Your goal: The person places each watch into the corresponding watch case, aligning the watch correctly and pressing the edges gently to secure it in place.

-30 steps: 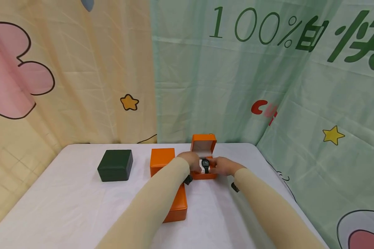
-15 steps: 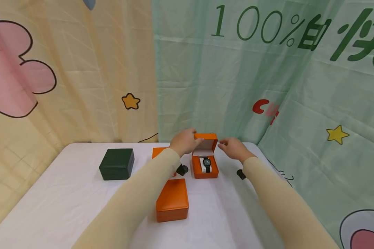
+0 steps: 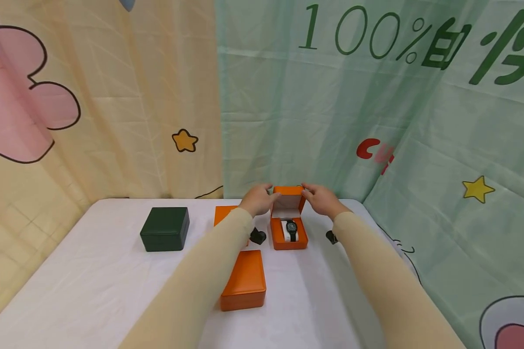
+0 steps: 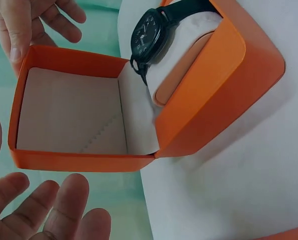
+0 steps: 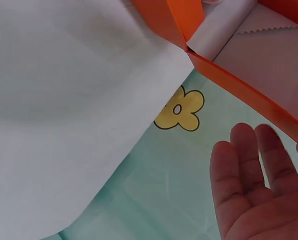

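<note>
An orange watch box [image 3: 289, 245] stands with its lid [image 3: 288, 190] raised at the far side of the table. Inside it a black wristwatch [image 3: 291, 229] is wrapped round a white cushion [image 4: 189, 42]. My left hand [image 3: 257, 199] is at the lid's left side, its fingers [image 4: 71, 200] loosely spread close to the lid's edge. At the opposite side is my right hand [image 3: 323, 199]; its thumb meets the lid's corner in the left wrist view. The other right fingers [image 5: 244, 155] extend beside the lid. The left forearm partly covers a second orange box [image 3: 223, 213].
Nearer on the white-covered table [image 3: 91, 291] a closed orange box [image 3: 244, 281] sits left of the open one. Farther left is a closed dark green box [image 3: 165, 229]. Printed curtains [image 3: 262, 121] hang right behind the table's back edge.
Both hands have left the watch and risen to the two sides of the raised lid. In the last half second my right hand has come inward to the lid's corner.
</note>
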Action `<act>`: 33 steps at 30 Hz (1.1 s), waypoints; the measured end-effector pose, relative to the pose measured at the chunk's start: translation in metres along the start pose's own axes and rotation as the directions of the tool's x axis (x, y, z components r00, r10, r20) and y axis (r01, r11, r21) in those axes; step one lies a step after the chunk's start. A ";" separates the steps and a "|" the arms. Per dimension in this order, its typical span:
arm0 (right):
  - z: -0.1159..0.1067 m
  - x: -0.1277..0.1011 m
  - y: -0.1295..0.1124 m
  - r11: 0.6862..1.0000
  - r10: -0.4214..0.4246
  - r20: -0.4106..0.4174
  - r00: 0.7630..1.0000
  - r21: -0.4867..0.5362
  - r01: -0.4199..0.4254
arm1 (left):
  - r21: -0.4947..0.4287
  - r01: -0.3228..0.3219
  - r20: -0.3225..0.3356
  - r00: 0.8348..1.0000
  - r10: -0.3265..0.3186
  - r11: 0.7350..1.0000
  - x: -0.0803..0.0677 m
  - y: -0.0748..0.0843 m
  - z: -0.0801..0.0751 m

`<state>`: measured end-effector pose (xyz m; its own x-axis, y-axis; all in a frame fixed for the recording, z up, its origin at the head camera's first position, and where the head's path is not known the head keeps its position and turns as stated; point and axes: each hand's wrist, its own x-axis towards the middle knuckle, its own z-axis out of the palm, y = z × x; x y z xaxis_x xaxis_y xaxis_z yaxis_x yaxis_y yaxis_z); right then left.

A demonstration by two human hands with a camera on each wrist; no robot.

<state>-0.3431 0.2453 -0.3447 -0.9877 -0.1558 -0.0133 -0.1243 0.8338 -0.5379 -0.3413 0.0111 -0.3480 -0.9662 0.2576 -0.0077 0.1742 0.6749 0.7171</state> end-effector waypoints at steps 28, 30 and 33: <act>0.001 0.000 0.006 0.977 0.113 0.051 0.992 0.175 -0.120 | -0.014 0.051 -0.025 0.998 -0.052 0.999 0.005 0.002 0.005; 0.001 0.000 0.006 0.977 0.115 0.052 0.992 0.177 -0.122 | -0.012 0.052 -0.022 0.998 -0.052 0.999 0.005 0.002 0.005; 0.000 -0.001 0.007 0.978 0.112 0.053 0.992 0.173 -0.120 | -0.001 0.051 -0.016 0.999 -0.051 0.999 0.004 0.002 0.004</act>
<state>-0.3432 0.2512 -0.3486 -0.9890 -0.0892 -0.1180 0.0131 0.7420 -0.6703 -0.3438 0.0161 -0.3498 -0.9768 0.2114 -0.0335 0.1239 0.6863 0.7167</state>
